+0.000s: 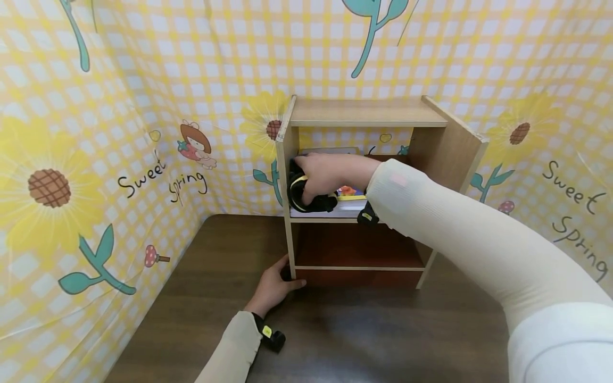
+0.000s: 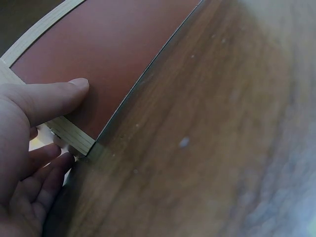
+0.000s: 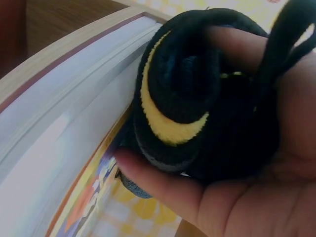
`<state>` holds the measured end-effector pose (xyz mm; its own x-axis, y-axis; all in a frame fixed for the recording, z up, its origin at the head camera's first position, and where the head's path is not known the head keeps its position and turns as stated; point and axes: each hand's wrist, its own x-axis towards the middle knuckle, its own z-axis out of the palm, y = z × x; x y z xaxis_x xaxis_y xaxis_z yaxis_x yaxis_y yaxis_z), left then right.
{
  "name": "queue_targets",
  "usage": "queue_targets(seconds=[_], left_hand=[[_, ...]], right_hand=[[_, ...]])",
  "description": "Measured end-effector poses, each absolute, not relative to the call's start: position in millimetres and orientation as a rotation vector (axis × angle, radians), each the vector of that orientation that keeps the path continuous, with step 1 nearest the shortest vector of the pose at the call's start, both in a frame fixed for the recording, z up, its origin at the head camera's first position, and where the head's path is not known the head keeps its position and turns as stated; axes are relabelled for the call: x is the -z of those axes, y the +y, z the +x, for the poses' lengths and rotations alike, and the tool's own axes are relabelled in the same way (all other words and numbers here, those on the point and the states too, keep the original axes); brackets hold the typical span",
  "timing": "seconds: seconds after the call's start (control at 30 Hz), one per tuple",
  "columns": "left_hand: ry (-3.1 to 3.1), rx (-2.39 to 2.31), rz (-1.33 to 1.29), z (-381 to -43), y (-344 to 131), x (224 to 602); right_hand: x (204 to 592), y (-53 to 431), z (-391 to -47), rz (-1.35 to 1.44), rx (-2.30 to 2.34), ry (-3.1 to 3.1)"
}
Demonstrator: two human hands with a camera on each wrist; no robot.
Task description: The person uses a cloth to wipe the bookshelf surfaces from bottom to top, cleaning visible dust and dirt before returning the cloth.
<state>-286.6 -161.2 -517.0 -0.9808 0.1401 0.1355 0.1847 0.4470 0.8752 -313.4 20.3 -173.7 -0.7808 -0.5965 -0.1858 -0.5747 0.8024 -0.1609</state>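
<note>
A small wooden shelf unit (image 1: 366, 113) stands on the dark table against the cloth backdrop. My left hand (image 1: 271, 289) holds the bottom front corner of its left side panel. In the left wrist view, the thumb (image 2: 59, 98) lies on the inner side and curled fingers are outside the panel edge (image 2: 74, 136). Inside the upper compartment, at its left wall, my right hand (image 1: 325, 173) grips a rolled black cloth item with yellow trim (image 3: 173, 131). Beside and beneath it lie books (image 1: 351, 199), partly hidden by the hand and forearm.
The lower compartment (image 1: 354, 244) has a reddish-brown inside. Dark wood-grain tabletop (image 1: 230, 244) extends left and in front of the shelf. Yellow checked cloth with flowers (image 1: 230, 64) hangs behind and at both sides. A black strap loop (image 3: 291, 34) shows near the right hand.
</note>
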Motion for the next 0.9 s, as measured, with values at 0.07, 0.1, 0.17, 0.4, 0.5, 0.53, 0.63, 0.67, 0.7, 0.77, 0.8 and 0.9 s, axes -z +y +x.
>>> queue_targets(seconds=[0.07,0.1,0.17,0.4,0.5,0.53,0.63,0.67,0.7,0.77,0.8,0.9], left_hand=[[-2.635,1.596,-0.293,-287,-162,517],[-2.633,1.594,-0.296,-288,-162,517],[-2.632,1.584,-0.299,-288,-163,517],[-2.633,1.577,-0.317,-288,-163,522],[-2.634,1.587,-0.304,-287,-163,522],[-2.635,1.586,-0.297,-287,-162,522],[-2.639,1.579,-0.289,-287,-162,520],[-2.638,1.579,-0.287,-287,-162,519],[-2.636,1.581,-0.285,-287,-161,518],[-2.632,1.599,-0.284,-286,-161,518],[-2.628,1.608,-0.285,-285,-161,518],[-2.62,1.622,-0.29,-284,-160,518]], right_hand=[[172,19,-317,-0.891,0.203,2.73],[171,19,-319,-0.882,0.238,2.716],[170,20,-324,-0.856,0.309,2.69],[169,22,-332,-0.796,0.396,2.691],[167,21,-337,-0.788,0.386,2.688],[166,21,-339,-0.781,0.382,2.684],[163,21,-345,-0.778,0.375,2.676],[163,22,-347,-0.776,0.378,2.675],[163,22,-348,-0.77,0.386,2.672],[163,22,-352,-0.762,0.407,2.668],[163,23,-354,-0.756,0.424,2.661],[165,23,-359,-0.744,0.472,2.656]])
